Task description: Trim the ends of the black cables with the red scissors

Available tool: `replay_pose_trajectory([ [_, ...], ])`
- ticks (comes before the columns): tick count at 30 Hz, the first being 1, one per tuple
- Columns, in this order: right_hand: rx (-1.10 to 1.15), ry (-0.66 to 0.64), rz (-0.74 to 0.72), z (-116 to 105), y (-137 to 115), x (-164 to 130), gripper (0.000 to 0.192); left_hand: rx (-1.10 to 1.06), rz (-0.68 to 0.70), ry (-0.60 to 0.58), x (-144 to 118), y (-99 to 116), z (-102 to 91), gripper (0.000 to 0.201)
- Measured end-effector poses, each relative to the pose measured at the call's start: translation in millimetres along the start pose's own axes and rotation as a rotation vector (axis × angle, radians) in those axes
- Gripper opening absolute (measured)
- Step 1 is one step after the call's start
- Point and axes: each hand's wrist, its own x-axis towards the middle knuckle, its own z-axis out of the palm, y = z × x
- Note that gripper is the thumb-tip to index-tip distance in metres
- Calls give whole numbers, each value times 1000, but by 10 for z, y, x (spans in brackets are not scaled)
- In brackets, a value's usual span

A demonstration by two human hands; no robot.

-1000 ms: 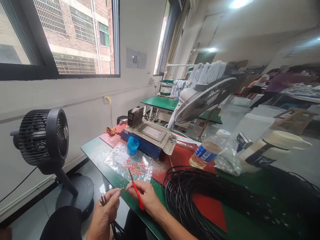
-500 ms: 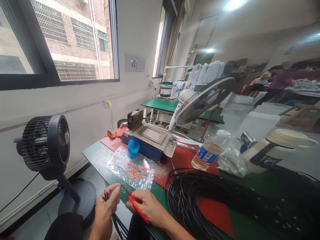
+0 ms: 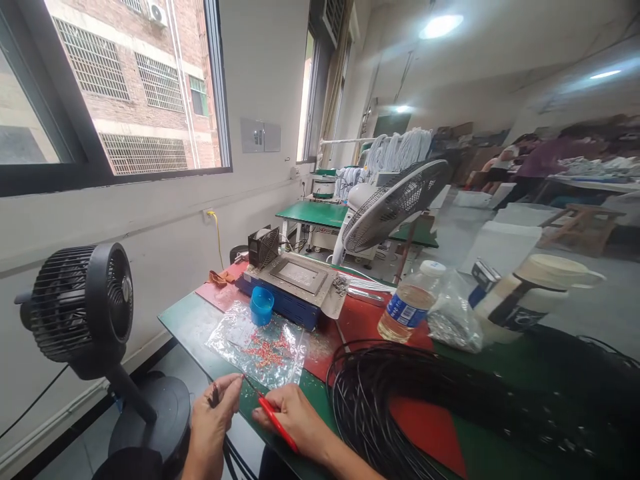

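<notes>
My left hand (image 3: 215,417) is closed, pinching thin black cables (image 3: 235,459) whose lengths hang below it at the table edge. My right hand (image 3: 299,420) grips a red-handled tool (image 3: 277,423) with a slim dark tip; its exact kind is unclear. That tip points up and left to the left fingertips, where a tiny reddish bit shows, too small to name. Just beyond both hands, small red and orange pieces (image 3: 267,351) lie scattered on a clear plastic bag (image 3: 227,335). A blue cup (image 3: 261,308) stands on the bag's far side.
A blue heating device with a metal plate (image 3: 280,303) sits behind the cup. To the right lie a large black cable coil (image 3: 357,407), a bottle of yellowish liquid (image 3: 407,310) and a cream jug (image 3: 525,300). A black fan (image 3: 83,300) stands left; people work at far right.
The camera view has shifted slightly, so the room sits lower and further left. Both hands keep nearly the same pose, the tool tip still at the left fingertips.
</notes>
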Motion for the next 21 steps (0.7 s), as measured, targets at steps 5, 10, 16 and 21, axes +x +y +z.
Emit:
replay_pose_trajectory([
  [5,221,65,61,13,43,24,42,-87,-55,-129,-26,-105,29,49],
  [10,717,-41,150,33,7,-2,46,-232,-165,-171,-163,-165,49,51],
  [16,857,-95,169,49,-64,-31,48,-219,-167,-253,-262,-179,50,39],
  [21,772,-107,134,38,-49,-49,46,-163,-118,-245,-254,-239,20,40],
])
